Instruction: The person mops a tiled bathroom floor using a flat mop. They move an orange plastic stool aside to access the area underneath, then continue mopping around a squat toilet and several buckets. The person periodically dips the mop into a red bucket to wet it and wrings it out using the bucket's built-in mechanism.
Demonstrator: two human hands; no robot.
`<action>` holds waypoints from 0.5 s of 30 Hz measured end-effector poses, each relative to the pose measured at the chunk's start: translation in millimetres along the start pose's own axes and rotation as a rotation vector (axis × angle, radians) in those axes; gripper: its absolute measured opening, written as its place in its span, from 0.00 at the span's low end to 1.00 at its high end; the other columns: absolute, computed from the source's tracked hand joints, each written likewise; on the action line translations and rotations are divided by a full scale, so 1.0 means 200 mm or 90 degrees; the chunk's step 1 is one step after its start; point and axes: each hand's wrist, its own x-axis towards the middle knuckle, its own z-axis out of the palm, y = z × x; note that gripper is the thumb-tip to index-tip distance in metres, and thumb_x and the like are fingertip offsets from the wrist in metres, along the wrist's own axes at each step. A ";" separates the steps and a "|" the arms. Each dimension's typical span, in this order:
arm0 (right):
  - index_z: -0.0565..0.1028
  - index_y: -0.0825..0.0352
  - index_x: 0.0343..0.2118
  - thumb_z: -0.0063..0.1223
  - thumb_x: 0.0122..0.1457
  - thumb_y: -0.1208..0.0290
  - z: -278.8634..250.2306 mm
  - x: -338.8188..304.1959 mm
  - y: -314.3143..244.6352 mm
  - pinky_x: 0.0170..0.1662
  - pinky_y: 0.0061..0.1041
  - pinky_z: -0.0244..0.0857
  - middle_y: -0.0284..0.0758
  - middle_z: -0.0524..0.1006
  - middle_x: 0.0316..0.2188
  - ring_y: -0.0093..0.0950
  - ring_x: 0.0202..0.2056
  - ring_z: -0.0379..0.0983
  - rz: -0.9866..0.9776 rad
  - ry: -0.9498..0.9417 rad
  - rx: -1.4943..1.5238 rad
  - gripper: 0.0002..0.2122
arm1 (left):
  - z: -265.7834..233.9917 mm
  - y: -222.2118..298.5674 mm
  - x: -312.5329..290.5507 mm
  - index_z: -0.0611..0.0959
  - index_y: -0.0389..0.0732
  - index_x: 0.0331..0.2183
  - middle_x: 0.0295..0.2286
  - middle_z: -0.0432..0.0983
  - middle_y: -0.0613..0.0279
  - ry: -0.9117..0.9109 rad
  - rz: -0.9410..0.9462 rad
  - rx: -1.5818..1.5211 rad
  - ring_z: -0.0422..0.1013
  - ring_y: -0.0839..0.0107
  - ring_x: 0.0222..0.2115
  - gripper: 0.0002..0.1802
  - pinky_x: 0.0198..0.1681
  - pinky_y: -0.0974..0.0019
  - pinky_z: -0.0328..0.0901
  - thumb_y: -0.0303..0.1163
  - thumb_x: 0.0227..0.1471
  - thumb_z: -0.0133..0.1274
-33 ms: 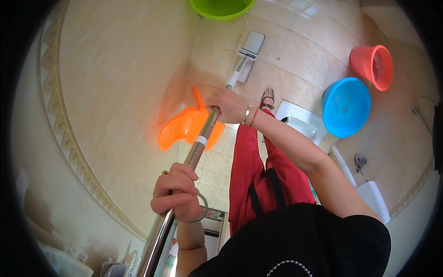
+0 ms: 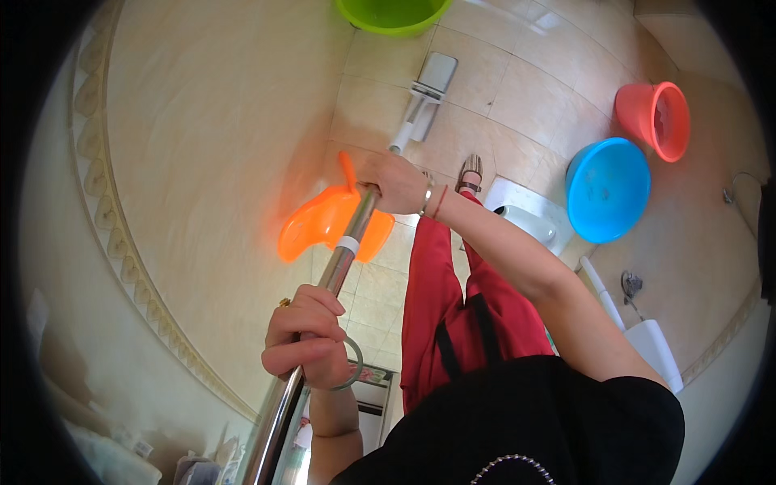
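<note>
Both of my hands grip the metal handle (image 2: pixel 339 257) of a flat-headed mop, which slants from the lower left up to the floor. My left hand (image 2: pixel 307 335), with a ring and a pale bangle, is closed around the thicker lower part. Farther up, my right hand (image 2: pixel 398 184) wraps the pole near a white section. The grey and white mop head (image 2: pixel 438 73) rests on the tiled floor ahead. Behind the handle, partly hidden by it, is an orange plastic piece (image 2: pixel 319 218) with a curved body and an upright grip, beside the left wall.
A green basin (image 2: pixel 394 31) stands at the far end. On the right are a blue basin (image 2: pixel 608 191), a red bucket (image 2: pixel 669 121) and a white squat toilet (image 2: pixel 527 222). A white cistern (image 2: pixel 653 352) sits by the right wall. My foot (image 2: pixel 469 174) stands beside the toilet.
The mop head and my right hand have shifted slightly to the left. My left hand keeps its hold on the handle, almost unmoved.
</note>
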 end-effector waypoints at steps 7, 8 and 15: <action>0.70 0.66 0.22 0.49 0.42 0.80 0.11 0.46 -0.05 0.30 0.37 0.60 0.40 0.68 0.20 0.42 0.26 0.65 -0.065 -0.087 0.049 0.03 | -0.10 -0.12 0.11 0.67 0.42 0.28 0.20 0.63 0.60 0.075 0.059 0.097 0.57 0.73 0.18 0.05 0.28 0.64 0.60 0.22 0.55 0.42; 0.70 0.67 0.20 0.50 0.42 0.79 0.14 0.51 -0.02 0.29 0.37 0.60 0.42 0.68 0.18 0.43 0.25 0.66 -0.064 -0.067 0.050 0.02 | -0.11 -0.16 0.13 0.67 0.42 0.28 0.20 0.63 0.60 0.106 0.063 0.103 0.57 0.73 0.19 0.05 0.29 0.63 0.60 0.20 0.54 0.41; 0.69 0.67 0.17 0.51 0.42 0.78 0.26 0.71 0.09 0.27 0.38 0.62 0.43 0.70 0.16 0.44 0.24 0.69 -0.079 -0.073 -0.028 0.03 | -0.23 -0.33 0.18 0.67 0.40 0.28 0.21 0.65 0.57 0.184 0.015 0.113 0.57 0.72 0.20 0.08 0.32 0.61 0.63 0.15 0.47 0.38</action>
